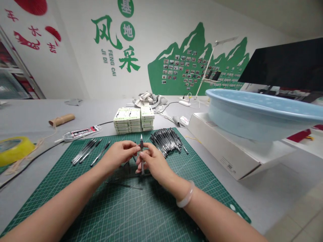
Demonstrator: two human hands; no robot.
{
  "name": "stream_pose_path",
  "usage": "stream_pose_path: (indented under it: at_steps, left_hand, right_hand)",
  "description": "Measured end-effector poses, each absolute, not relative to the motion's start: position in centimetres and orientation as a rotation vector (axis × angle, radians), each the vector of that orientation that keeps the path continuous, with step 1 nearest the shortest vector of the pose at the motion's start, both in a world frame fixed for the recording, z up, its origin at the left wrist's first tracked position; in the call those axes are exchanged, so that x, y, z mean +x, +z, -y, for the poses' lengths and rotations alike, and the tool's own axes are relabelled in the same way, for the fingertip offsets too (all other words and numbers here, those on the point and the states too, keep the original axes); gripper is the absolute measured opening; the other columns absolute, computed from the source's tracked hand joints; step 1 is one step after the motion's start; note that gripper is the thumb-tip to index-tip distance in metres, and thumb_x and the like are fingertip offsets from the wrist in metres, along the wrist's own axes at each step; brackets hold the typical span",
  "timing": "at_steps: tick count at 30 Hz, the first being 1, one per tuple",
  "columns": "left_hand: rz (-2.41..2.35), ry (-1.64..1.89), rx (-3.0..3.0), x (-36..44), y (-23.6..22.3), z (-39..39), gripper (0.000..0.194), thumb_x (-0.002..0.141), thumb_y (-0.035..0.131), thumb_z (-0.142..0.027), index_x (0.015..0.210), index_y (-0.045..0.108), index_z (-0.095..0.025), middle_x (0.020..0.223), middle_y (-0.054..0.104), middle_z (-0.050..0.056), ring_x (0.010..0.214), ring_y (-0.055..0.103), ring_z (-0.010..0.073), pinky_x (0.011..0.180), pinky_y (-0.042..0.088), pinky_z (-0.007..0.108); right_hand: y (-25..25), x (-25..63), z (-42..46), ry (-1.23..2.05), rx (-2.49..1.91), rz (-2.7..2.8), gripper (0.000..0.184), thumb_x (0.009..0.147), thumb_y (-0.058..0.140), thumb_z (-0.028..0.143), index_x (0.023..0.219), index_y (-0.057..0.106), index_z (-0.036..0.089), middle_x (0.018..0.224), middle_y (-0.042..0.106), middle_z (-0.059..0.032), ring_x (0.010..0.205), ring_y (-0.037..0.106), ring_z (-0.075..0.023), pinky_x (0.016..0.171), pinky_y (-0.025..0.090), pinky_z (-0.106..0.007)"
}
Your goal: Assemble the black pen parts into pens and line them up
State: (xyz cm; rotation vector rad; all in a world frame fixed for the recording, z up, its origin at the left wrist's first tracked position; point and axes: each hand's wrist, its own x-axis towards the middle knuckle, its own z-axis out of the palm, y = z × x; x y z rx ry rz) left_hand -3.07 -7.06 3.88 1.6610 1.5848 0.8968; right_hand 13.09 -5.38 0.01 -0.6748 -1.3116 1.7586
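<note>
Upright over the green cutting mat (161, 215) is a gel pen (141, 144) with a dark grip and its tip pointing up. My right hand (153, 161) is closed around its barrel. My left hand (126, 151) is beside it, thumb and forefinger pinched close to the grip; whether those fingertips hold something small is hidden. Below the hands a thin dark refill-like stick (126, 185) lies on the mat, with other dark pieces partly covered. Several pens (84, 151) lie to the left, and a large pile of black-capped pens (166, 141) to the right.
Stacked small boxes (133, 119) stand at the mat's far edge. A light blue basin (252, 114) rests on a white carton (224, 151) at right. Yellow tape (25, 148), a plastic pouch (80, 133) and a brown tube (62, 119) lie at left. Crumpled cloths (150, 99) are behind.
</note>
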Motion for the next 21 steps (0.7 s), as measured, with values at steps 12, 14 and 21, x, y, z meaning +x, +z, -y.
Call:
stream_pose_path:
  at_steps: [12, 14, 21]
  left_hand:
    - [-1.528, 0.477, 2.562, -6.2, 0.1, 4.7, 0.015, 0.086, 0.057, -0.028, 0.091, 0.071, -0.025, 0.101, 0.066, 0.005, 0.099, 0.058, 0.0232, 0.087, 0.044, 0.034]
    - [-1.564, 0.569, 2.457, -6.5, 0.4, 4.8, 0.013, 0.086, 0.057, -0.031, 0.091, 0.067, -0.024, 0.098, 0.067, 0.004, 0.094, 0.06, 0.0231, 0.083, 0.045, 0.034]
    - [-1.54, 0.925, 1.769, -7.2, 1.7, 5.3, 0.031, 0.081, 0.063, -0.046, 0.097, 0.067, -0.02, 0.084, 0.069, 0.003, 0.067, 0.059, 0.0179, 0.064, 0.047, 0.029]
  right_hand:
    - [-0.4, 16.8, 1.7, 1.371, -0.896, 1.398, 0.021, 0.08, 0.054, 0.028, 0.097, 0.062, 0.018, 0.063, 0.052, 0.005, 0.045, 0.037, -0.0077, 0.04, 0.028, -0.02]
    - [-0.4, 17.4, 1.1, 1.213, -0.925, 1.573, 0.02, 0.084, 0.056, 0.029, 0.096, 0.066, 0.018, 0.064, 0.055, 0.0041, 0.05, 0.043, -0.009, 0.046, 0.034, -0.022]
    - [-0.3, 18.6, 0.5, 0.693, -0.923, 1.993, 0.021, 0.086, 0.064, 0.022, 0.105, 0.073, 0.021, 0.083, 0.069, -0.0016, 0.073, 0.059, -0.0137, 0.07, 0.042, -0.026]
